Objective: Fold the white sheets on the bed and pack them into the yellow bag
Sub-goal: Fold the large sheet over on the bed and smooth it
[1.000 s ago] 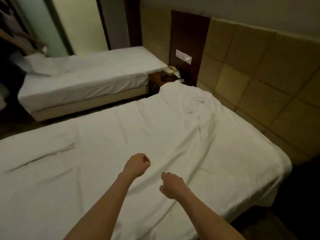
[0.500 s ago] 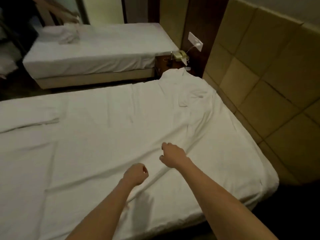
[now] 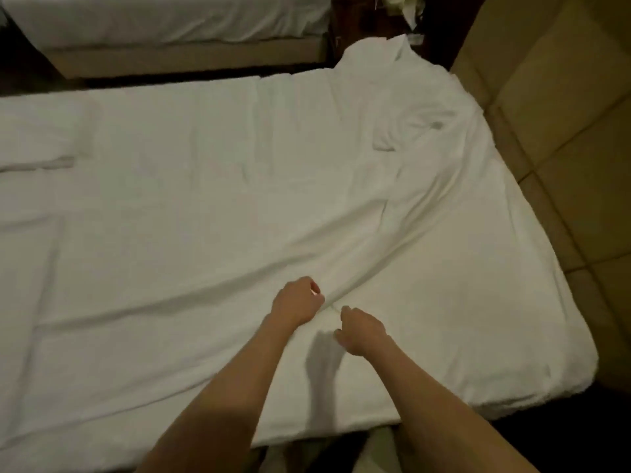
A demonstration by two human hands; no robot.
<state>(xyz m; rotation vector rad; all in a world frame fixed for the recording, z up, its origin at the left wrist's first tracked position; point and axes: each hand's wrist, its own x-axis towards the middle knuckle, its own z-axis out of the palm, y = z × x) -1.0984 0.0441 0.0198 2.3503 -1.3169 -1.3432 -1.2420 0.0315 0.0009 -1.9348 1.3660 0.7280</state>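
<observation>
Hands (image 3: 297,302) nearer; creased white sheet (image 3: 205,206)

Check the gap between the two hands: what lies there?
Head view: only a raised fold of the white sheet lies between the left hand and right hand.

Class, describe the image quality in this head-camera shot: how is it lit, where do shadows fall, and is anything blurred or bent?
Head view: dim, warm light; the hands cast a soft shadow on the white sheet just below them; the whole frame is slightly soft; the wide lens bows the bed's edges, and the corners fall into darkness.
</observation>
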